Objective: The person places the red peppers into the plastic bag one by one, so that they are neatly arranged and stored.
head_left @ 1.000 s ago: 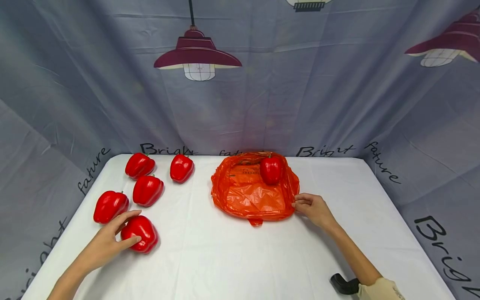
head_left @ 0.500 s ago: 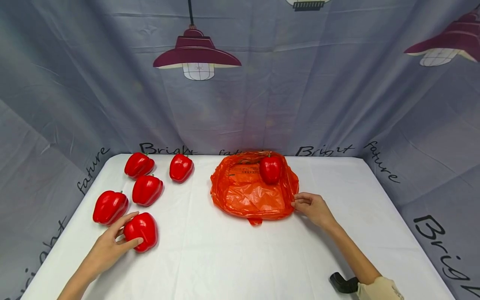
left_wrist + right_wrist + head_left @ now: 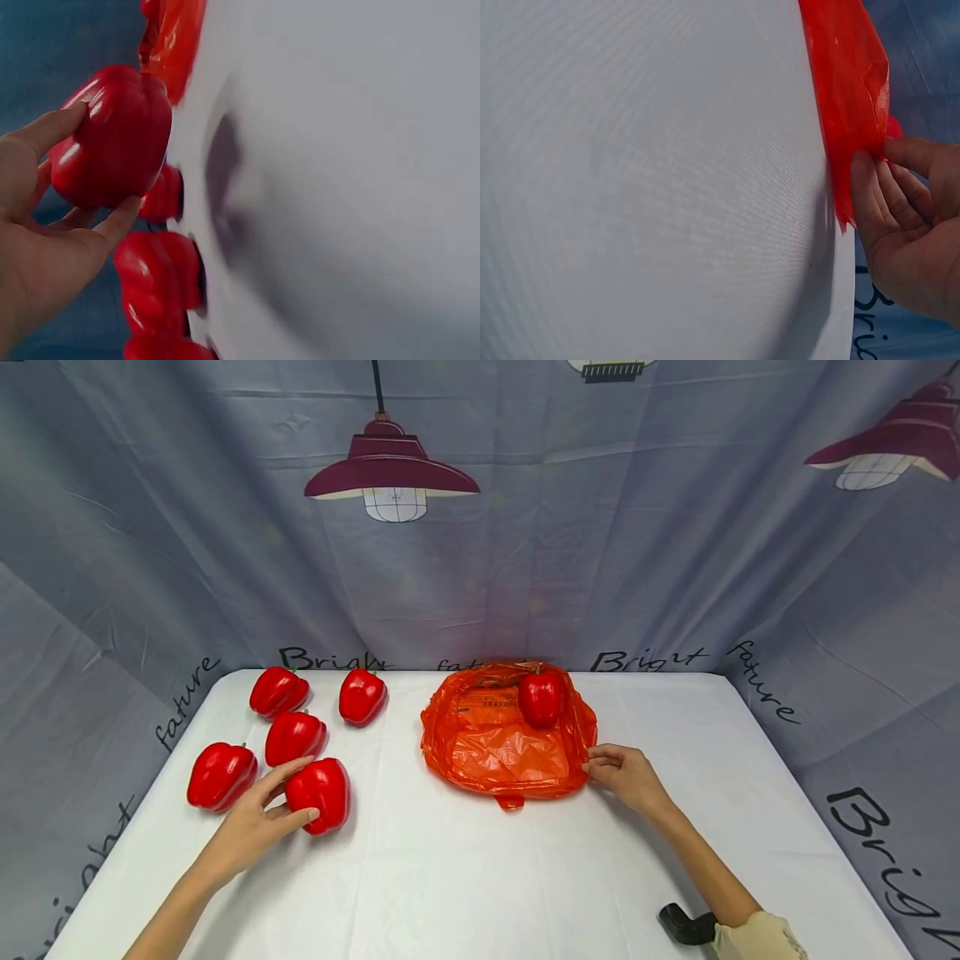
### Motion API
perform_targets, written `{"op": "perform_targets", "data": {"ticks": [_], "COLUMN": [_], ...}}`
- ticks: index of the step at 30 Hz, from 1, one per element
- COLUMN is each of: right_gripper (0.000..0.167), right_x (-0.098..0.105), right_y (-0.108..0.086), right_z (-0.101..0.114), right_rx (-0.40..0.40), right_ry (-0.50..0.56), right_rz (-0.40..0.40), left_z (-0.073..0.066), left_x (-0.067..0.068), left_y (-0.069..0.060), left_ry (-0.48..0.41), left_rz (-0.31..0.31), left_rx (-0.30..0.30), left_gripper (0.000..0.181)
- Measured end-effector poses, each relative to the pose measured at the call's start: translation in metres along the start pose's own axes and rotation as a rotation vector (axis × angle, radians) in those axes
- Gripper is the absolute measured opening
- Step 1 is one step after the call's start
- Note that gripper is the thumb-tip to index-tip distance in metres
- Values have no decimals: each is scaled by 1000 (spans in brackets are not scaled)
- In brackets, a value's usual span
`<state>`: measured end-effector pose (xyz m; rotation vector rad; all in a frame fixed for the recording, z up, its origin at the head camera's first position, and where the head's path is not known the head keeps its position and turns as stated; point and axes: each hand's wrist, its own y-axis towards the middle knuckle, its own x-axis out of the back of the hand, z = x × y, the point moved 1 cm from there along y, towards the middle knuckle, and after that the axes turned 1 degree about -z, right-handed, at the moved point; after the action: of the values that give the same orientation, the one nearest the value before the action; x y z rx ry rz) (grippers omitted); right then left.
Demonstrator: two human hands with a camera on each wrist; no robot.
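Note:
My left hand [image 3: 258, 818] grips a red bell pepper [image 3: 321, 797] between thumb and fingers. In the left wrist view that pepper [image 3: 116, 139] hangs above the white table, its shadow cast apart from it. An orange plastic bag [image 3: 510, 764] lies at the table's back middle, its mouth spread wide. One red bell pepper [image 3: 540, 699] sits inside it, toward the back right. At the bag's right rim is my right hand [image 3: 628, 781]; in the right wrist view its thumb and fingers [image 3: 864, 180] pinch the edge of the orange plastic [image 3: 847, 90].
Several more red bell peppers [image 3: 296, 739] lie loose at the table's back left, close around the left hand. A black curved object [image 3: 686, 927] rests by the right forearm. Grey printed curtain [image 3: 510, 568] borders the white table [image 3: 480, 885] at the back and sides.
My left hand has lifted the front bell pepper off the table and carried it right and away from the front edge. The right hand and bag stay where they were.

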<state>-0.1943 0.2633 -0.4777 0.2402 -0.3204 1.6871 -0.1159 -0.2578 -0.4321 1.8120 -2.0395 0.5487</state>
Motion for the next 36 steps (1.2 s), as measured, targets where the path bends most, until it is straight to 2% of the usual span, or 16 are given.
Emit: {"op": "perform_targets", "data": {"ticks": [5,9,19,24,28,36], "right_gripper": [30,31,28,31,32,30], "right_x": [0,0,1,0,-2,0], "right_y": [-1,-2,2,-1,-2,-4], "right_z": [1,2,-2,1,4,3], "right_rx": [0,-9,-8,-31,-32,-26], "right_ry": [-2,-17,-48,-73,-91,-95], "right_rz": [-5,-10,2,-16,-24,-30], "left_z": [-19,-35,-75,-86,-88,-94], "left_x": [-16,-32,-77,-99,-115,-149], "left_y": [22,45,116,147,166,195], "left_ry": [-21,-44,-154,-176,-131,12], "left_rz": [48,91,223,273,273,264], "left_rx": [-76,-135,-232,-240,-239,-319], "left_gripper": [74,71,68,69,68,67]}}
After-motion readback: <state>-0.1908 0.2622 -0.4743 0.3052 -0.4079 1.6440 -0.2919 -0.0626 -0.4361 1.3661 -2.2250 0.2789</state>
